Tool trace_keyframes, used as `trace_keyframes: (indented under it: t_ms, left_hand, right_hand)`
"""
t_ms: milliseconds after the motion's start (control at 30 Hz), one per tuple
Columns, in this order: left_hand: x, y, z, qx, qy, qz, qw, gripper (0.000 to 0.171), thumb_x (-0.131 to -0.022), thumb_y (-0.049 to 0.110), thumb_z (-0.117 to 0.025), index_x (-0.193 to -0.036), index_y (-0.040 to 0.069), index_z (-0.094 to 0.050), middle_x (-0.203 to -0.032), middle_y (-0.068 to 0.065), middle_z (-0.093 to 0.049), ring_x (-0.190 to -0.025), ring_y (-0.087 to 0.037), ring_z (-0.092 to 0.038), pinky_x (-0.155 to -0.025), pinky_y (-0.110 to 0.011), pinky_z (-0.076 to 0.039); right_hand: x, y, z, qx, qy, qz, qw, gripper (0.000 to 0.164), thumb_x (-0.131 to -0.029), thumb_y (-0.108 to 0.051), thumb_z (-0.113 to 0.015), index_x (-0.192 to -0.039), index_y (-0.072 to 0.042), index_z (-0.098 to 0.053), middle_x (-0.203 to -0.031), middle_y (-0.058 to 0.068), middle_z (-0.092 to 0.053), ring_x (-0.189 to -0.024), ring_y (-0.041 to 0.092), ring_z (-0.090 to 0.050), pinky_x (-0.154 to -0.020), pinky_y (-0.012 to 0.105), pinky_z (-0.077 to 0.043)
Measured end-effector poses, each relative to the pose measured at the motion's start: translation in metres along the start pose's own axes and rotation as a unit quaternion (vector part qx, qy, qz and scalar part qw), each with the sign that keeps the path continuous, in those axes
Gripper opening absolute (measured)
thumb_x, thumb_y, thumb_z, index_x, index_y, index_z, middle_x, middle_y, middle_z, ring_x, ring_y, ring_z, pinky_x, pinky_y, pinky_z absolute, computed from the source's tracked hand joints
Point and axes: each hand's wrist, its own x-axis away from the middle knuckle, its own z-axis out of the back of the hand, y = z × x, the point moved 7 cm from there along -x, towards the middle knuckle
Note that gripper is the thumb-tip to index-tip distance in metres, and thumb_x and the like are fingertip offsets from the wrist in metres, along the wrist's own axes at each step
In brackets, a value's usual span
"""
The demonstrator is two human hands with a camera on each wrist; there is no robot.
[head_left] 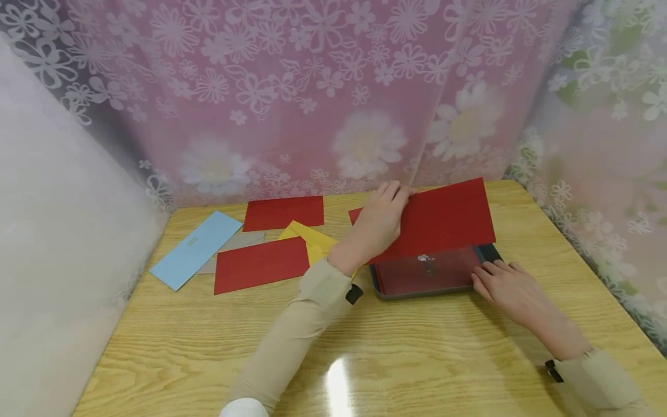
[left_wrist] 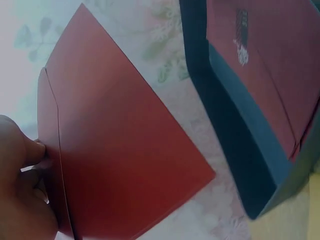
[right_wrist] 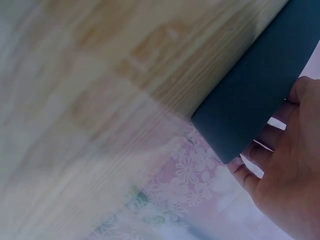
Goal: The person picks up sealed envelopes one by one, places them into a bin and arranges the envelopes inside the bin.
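Note:
My left hand (head_left: 379,223) grips a red envelope (head_left: 443,220) by its left part and holds it tilted above a dark tray (head_left: 383,295). In the left wrist view a fold line runs along the envelope near the thumb. More red envelopes (head_left: 406,273) lie in the tray, the top one bearing a small pale flower print. My right hand (head_left: 513,292) holds the tray's right rim, its bent fingers (right_wrist: 262,155) at the edge of the outer wall in the right wrist view.
On the left of the wooden table (head_left: 172,347) lie a light blue envelope (head_left: 198,249), a grey envelope (head_left: 242,240), a yellow envelope (head_left: 312,234) and two red envelopes, one behind (head_left: 283,213) and one in front (head_left: 260,266). Flowered cloth (head_left: 312,116) hangs behind the table.

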Motion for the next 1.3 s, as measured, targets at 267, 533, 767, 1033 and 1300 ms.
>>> trace_keyframes:
  t_ms: [267, 533, 767, 1033, 1300]
  left_hand:
    - [-0.008, 0.01, -0.047, 0.012, -0.004, 0.027, 0.9996, 0.027, -0.108, 0.009, -0.045, -0.131, 0.006, -0.06, -0.114, -0.006, -0.06, -0.106, -0.018, -0.056, -0.094, -0.024, -0.046]
    - [0.005, 0.01, -0.091, -0.027, -0.097, 0.066, 0.9927, 0.031, -0.106, 0.011, -0.052, -0.136, 0.013, -0.061, -0.118, -0.003, -0.062, -0.111, -0.016, -0.058, -0.096, -0.022, -0.046]
    - [0.014, 0.012, -0.116, -0.045, -0.161, 0.059, 0.9842, 0.033, -0.109, 0.022, -0.048, -0.137, 0.019, -0.065, -0.116, 0.001, -0.065, -0.104, -0.014, -0.059, -0.087, -0.021, -0.049]
    - [0.022, -0.001, -0.101, -0.052, -0.142, 0.08, 0.9852, 0.032, -0.109, 0.032, -0.048, -0.131, 0.024, -0.069, -0.128, 0.003, -0.061, -0.119, -0.014, -0.056, -0.097, -0.029, -0.048]
    - [0.026, -0.016, -0.051, -0.041, -0.005, 0.071, 0.9966, 0.025, -0.107, 0.031, -0.053, -0.118, 0.02, -0.073, -0.113, 0.004, -0.071, -0.107, -0.013, -0.065, -0.09, -0.029, -0.052]
  right_hand:
    - [0.0, 0.003, -0.003, -0.023, -0.035, -0.04, 0.998, 0.025, -0.102, -0.018, -0.056, -0.109, 0.0, -0.071, -0.103, 0.016, -0.068, -0.094, 0.038, -0.065, -0.074, 0.053, -0.052]
    - [-0.003, 0.006, -0.006, -0.034, -0.079, -0.075, 0.993, 0.028, -0.093, -0.016, -0.064, -0.113, 0.001, -0.071, -0.107, 0.016, -0.068, -0.099, 0.039, -0.064, -0.081, 0.056, -0.051]
    - [-0.003, 0.006, -0.006, -0.035, -0.077, -0.078, 0.993, 0.028, -0.092, -0.017, -0.065, -0.113, 0.0, -0.072, -0.108, 0.017, -0.069, -0.098, 0.038, -0.064, -0.08, 0.055, -0.051]
    - [-0.003, 0.004, -0.005, -0.04, -0.063, -0.074, 0.994, 0.027, -0.09, -0.016, -0.067, -0.112, -0.001, -0.072, -0.105, 0.015, -0.068, -0.095, 0.036, -0.063, -0.077, 0.054, -0.051]
    - [-0.003, 0.006, -0.004, -0.041, -0.04, -0.075, 0.996, 0.023, -0.089, -0.015, -0.069, -0.107, -0.002, -0.072, -0.099, 0.013, -0.068, -0.091, 0.036, -0.063, -0.075, 0.055, -0.051]
